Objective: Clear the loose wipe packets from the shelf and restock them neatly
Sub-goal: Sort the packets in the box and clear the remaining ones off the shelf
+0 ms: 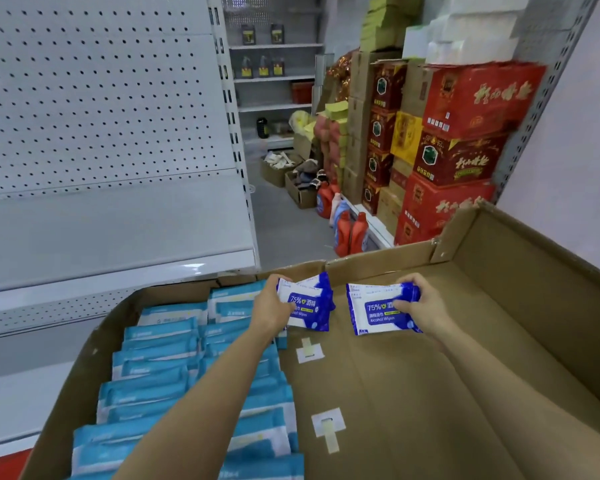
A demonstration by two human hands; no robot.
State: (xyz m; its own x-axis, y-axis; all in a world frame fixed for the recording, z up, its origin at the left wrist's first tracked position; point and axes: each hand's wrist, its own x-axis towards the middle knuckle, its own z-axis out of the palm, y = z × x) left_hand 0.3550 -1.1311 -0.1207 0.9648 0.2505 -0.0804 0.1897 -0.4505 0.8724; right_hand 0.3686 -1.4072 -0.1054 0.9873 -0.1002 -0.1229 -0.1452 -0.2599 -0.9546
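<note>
Both my hands are over a big open cardboard box (499,306). My left hand (274,304) grips a small stack of dark-blue alcohol wipe packets (309,303), fingers curled round its left edge, thumb on the label. My right hand (420,303) grips a second stack of alcohol wipe packets (374,311), fingers wrapped over the right end. The two stacks sit side by side near the box's far wall, a small gap between them, labels facing up toward me. Can't tell if they touch the box floor. The left part of the box is packed with rows of light-blue wipe packs (174,372), my left forearm crossing above them. Right part of the floor is bare cardboard with tape patches (328,424). White pegboard shelf (118,230) to the far left, stacked red cartons (465,140) far right.
</note>
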